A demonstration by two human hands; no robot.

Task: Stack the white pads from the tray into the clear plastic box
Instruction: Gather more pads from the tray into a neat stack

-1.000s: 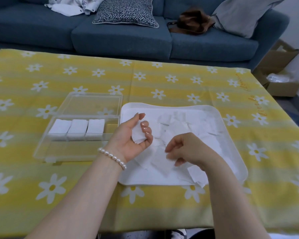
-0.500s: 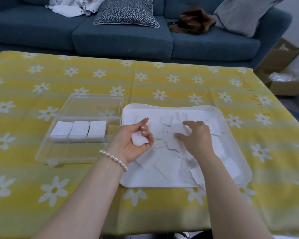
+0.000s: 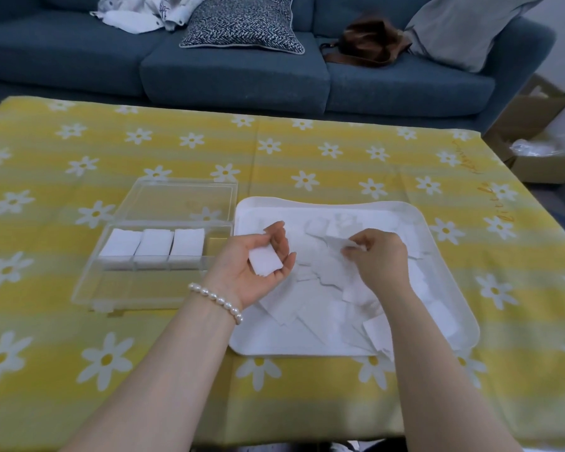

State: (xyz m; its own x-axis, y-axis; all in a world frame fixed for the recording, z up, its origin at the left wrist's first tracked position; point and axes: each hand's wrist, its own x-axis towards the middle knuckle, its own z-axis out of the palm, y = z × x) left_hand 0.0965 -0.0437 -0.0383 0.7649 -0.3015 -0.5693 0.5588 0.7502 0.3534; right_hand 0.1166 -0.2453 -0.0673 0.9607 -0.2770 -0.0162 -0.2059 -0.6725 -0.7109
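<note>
Left hand (image 3: 258,261), palm up with fingers loosely curled, cradled a small stack of pads (image 3: 265,264) over the tray's (image 3: 450,265) left edge. Right hand (image 3: 380,259) pinched a single pad (image 3: 338,243) lifted above the loose white pads (image 3: 323,282) heaped in the tray. Three pad stacks (image 3: 154,244) stood in the clear plastic box (image 3: 137,288), just left of the tray.

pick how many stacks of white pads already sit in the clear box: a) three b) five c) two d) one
a: three stacks of white pads stand side by side in the clear plastic box, with an unfilled gap to their right; the left hand holds a small stack of pads and the right hand pinches one pad over the tray.
</note>
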